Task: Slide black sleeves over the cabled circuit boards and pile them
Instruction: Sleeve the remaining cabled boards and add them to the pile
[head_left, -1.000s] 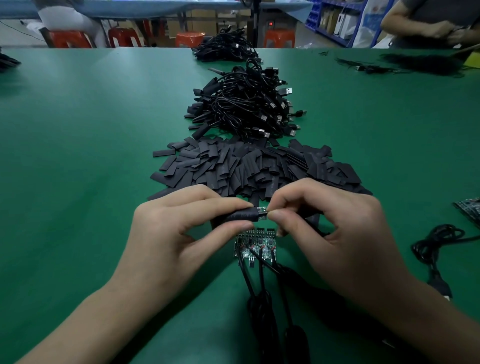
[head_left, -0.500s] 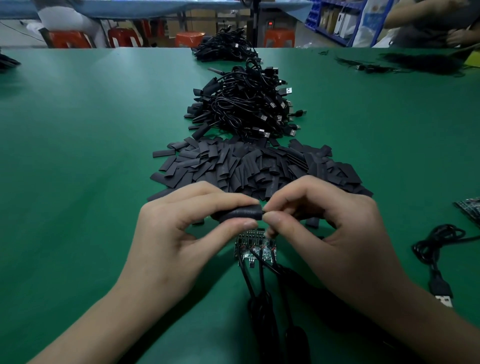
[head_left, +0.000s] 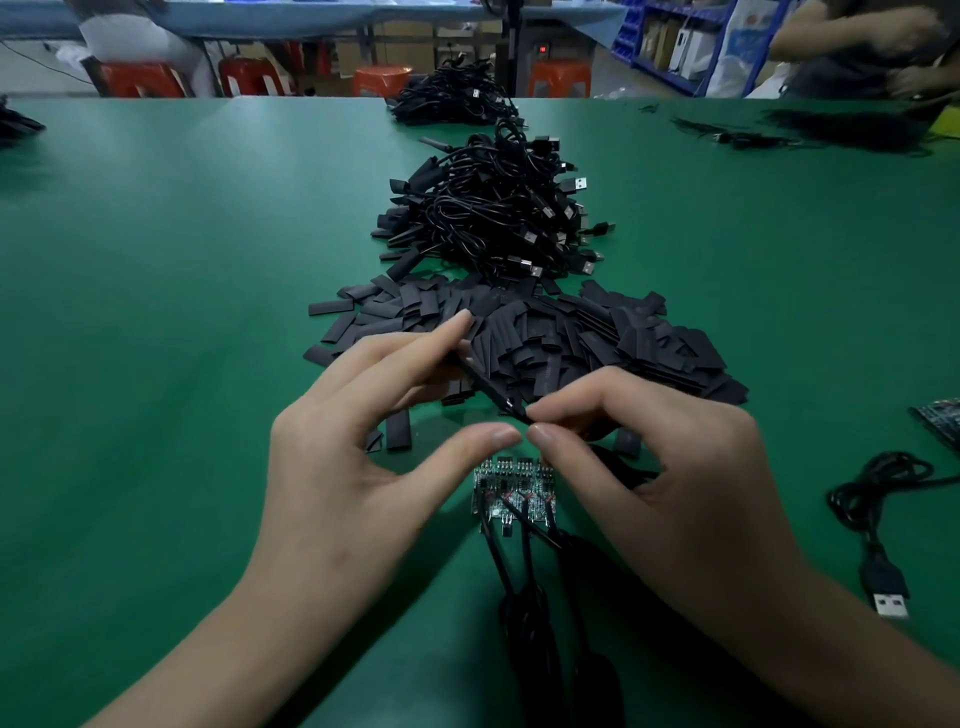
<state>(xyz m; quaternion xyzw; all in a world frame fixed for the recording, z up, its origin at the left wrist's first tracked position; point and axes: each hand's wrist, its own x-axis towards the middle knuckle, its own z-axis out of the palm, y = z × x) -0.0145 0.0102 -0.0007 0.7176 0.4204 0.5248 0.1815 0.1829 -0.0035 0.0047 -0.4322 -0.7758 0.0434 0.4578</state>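
— Swung round since half a second ago: the sleeved board (head_left: 491, 387) now slants away from you, and your left hand (head_left: 343, 467) has let its thumb go — fingers nearly straight, only touching the far end.
— And my right?
— Your right hand (head_left: 649, 478) pinches the near end (cable side, I judge), above the bare boards (head_left: 514, 486). Sleeve looks fully on, so it's due for the finished pile (head_left: 493, 218) beyond the loose sleeves (head_left: 545, 338).

Your green surface (head_left: 156, 312) stretches toward red plastic stools (head_left: 140, 78), a blue-topped table (head_left: 311, 13) and blue shelving (head_left: 719, 52) stocked with boxes at the room's far side.
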